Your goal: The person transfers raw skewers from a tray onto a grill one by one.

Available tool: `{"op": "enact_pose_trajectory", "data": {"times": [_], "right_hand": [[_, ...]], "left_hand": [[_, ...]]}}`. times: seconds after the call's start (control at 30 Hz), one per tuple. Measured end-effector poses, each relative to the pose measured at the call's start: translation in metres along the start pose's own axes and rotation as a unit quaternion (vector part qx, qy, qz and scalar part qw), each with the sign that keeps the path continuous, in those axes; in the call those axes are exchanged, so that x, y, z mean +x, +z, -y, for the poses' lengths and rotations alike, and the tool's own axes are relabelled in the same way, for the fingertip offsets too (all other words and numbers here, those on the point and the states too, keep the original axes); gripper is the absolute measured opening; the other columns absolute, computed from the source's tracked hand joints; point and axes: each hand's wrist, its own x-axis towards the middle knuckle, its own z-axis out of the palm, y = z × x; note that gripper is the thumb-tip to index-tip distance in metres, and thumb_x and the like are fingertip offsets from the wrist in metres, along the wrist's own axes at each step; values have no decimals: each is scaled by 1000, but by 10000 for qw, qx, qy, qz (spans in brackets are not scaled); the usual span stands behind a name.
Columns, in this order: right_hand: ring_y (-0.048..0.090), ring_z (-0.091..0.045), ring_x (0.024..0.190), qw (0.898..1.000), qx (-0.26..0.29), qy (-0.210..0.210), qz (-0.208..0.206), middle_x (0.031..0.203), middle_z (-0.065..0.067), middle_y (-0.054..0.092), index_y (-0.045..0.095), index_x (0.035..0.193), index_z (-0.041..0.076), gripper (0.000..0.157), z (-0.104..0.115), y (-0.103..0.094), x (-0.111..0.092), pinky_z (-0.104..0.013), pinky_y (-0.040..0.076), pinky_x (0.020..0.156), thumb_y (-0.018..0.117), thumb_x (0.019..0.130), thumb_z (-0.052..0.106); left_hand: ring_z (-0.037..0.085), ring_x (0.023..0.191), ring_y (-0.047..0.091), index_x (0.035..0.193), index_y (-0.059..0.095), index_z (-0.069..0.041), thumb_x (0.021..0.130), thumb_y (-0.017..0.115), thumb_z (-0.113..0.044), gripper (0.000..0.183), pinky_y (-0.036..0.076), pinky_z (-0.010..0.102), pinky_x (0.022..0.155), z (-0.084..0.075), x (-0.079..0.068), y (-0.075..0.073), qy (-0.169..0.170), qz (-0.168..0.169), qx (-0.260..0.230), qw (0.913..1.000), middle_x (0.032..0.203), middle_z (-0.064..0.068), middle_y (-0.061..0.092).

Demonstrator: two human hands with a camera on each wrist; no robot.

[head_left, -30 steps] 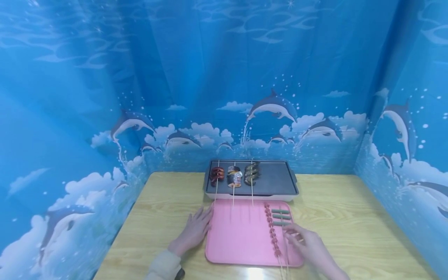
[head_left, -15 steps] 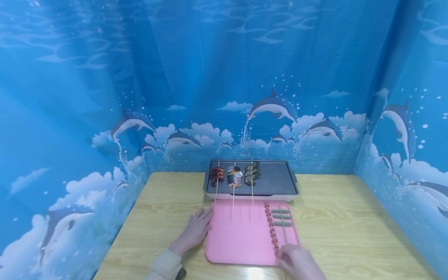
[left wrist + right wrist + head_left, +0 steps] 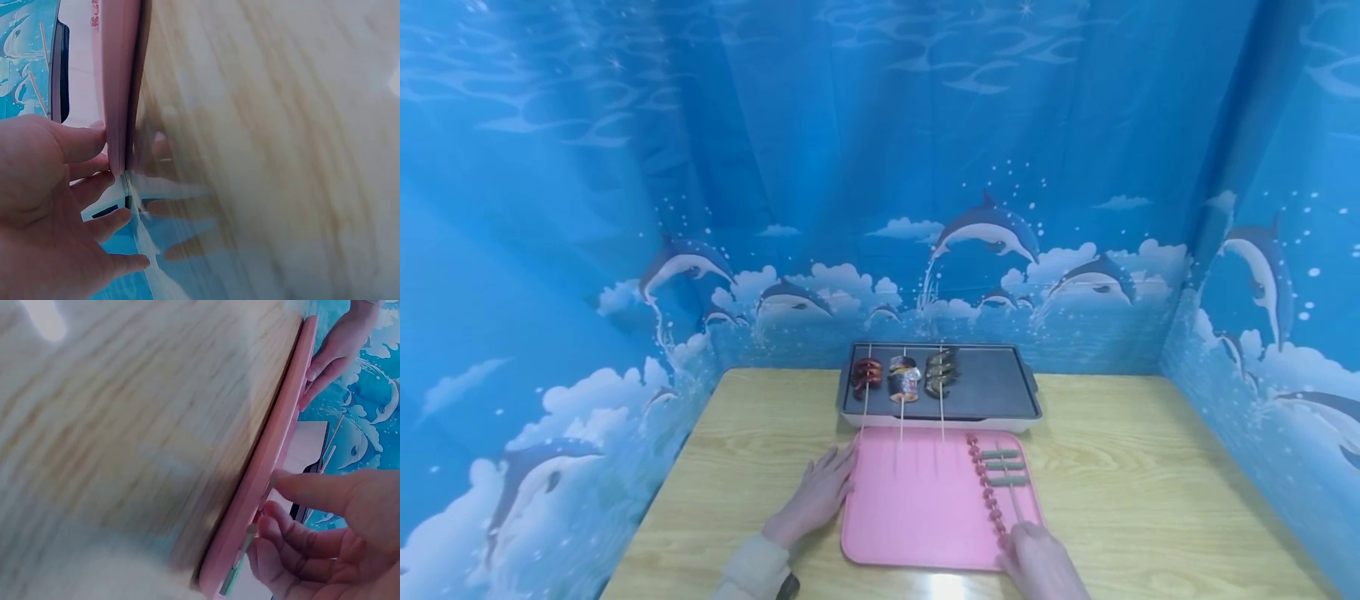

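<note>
On the right side of a pink tray [image 3: 917, 517] lie a skewer of small red pieces [image 3: 987, 492] and a skewer with green stick-shaped pieces [image 3: 1006, 467]. My right hand [image 3: 1043, 562] pinches at the lower stick ends there, covering them, so how many sticks it holds cannot be made out. Thumb and curled fingers [image 3: 300, 544] meet near the tray rim in the right wrist view. My left hand [image 3: 816, 496] lies with extended fingers against the tray's left edge. The left wrist view shows the left thumb and fingertips [image 3: 94, 140] touching the rim.
Behind the tray stands a dark flat grill plate [image 3: 988, 383]. Across its left half lie a skewer of dark red pieces [image 3: 867, 377], a foil-like wrapped skewer [image 3: 903, 380] and a shrimp skewer [image 3: 940, 373], their sticks reaching over the tray. A blue dolphin curtain [image 3: 880, 167] surrounds the wooden table [image 3: 1120, 467].
My right hand has come down from beside the green pieces to the stick ends. The red skewer's lower end has shifted slightly right. My left hand stays in place.
</note>
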Motion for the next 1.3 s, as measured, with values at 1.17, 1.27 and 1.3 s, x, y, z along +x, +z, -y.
{"op": "enact_pose_trajectory", "data": {"times": [1.17, 1.27, 1.3], "right_hand": [[54, -10, 64, 9847, 867, 1141, 993, 72, 6, 61, 63, 80, 18, 13, -25, -45, -4, -29, 48, 57, 72, 72, 13], [50, -7, 57, 9881, 894, 1029, 714, 70, 7, 60, 64, 80, 18, 16, -27, -53, -4, -23, 44, 51, 72, 71, 8], [50, -7, 53, 9883, 934, 1007, 657, 69, 7, 60, 64, 81, 17, 16, -27, -55, -2, -21, 43, 49, 71, 72, 6]], "left_hand": [[42, 134, 24, 141, 32, -4, 96, 44, -21, 49, 19, 68, 102, -2, -2, -4, -37, 18, -166, 9999, 149, 12, 28], [42, 134, 24, 141, 32, -4, 96, 45, -21, 50, 19, 68, 102, -2, -2, -4, -20, 16, -167, 9999, 149, 12, 27], [42, 134, 24, 141, 32, -4, 96, 45, -21, 50, 20, 68, 102, -2, -2, -4, -9, 12, -160, 9999, 149, 12, 27]]}}
